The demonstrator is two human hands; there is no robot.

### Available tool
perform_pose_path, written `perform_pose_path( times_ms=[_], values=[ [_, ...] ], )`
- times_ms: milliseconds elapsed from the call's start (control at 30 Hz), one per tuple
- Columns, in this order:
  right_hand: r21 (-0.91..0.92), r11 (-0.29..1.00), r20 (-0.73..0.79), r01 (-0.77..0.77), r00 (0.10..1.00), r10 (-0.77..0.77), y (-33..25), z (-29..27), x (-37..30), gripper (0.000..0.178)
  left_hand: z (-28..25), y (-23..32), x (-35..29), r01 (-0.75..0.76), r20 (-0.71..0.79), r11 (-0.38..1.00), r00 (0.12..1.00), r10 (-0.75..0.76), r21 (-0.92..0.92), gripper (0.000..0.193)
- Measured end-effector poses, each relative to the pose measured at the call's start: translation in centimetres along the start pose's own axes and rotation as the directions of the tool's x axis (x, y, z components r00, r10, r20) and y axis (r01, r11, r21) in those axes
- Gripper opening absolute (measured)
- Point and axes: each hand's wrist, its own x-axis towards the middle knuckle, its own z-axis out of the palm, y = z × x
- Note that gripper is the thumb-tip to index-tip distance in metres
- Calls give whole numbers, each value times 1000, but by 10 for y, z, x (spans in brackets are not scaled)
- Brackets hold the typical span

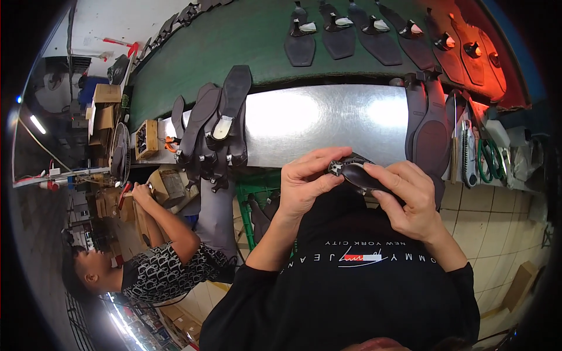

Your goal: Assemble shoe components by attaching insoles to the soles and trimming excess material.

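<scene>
Just past the near edge of the metal worktop, both my hands hold a small, glossy black shoe heel (356, 176). My left hand (304, 182) pinches its narrower end between thumb and fingers, where a pale patterned face shows. On the other side, the thumb and fingers of my right hand (408, 199) grip its rounded end. My fingers cover parts of the piece, so I cannot tell whether a sole is joined to it. To the right of my hands, dark shoe soles (432, 137) lie over the worktop's edge.
Across the shiny metal worktop (328, 126) lies a green belt (257, 44) with a row of soles bearing heels (338, 35), red-lit at right. Stacked soles (199, 120) stand left. Scissors (489, 153) and a cutter (468, 153) lie right. A co-worker (170, 263) holds a red-handled tool.
</scene>
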Motion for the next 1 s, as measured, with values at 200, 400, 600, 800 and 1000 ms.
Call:
perform_pose_path(
  times_ms=[200, 400, 600, 800, 1000],
  values=[
    [-25, 999, 7, 22, 1000, -22, 1, -1, -1, 42, 0, -1, 1, -41, 101, 997, 994, 47, -61, 43],
    [-172, 984, 30, 54, 998, -49, -6, -2, -2, 40, -2, -1, 1, -83, 179, 995, 981, 73, 49, 42],
    [-229, 970, 39, 79, 997, -72, -9, 0, -3, 35, 2, 3, -1, -82, 200, 994, 978, 65, 78, 45],
    [-210, 977, 99, 33, 995, -12, -4, 2, 1, 35, 12, 2, -5, -25, 70, 975, 997, 10, 221, 47],
    [18, 994, 35, -109, 993, 109, 13, 10, -4, 28, 16, 2, -6, 305, 17, 952, 952, -305, -8, 52]
  ],
)
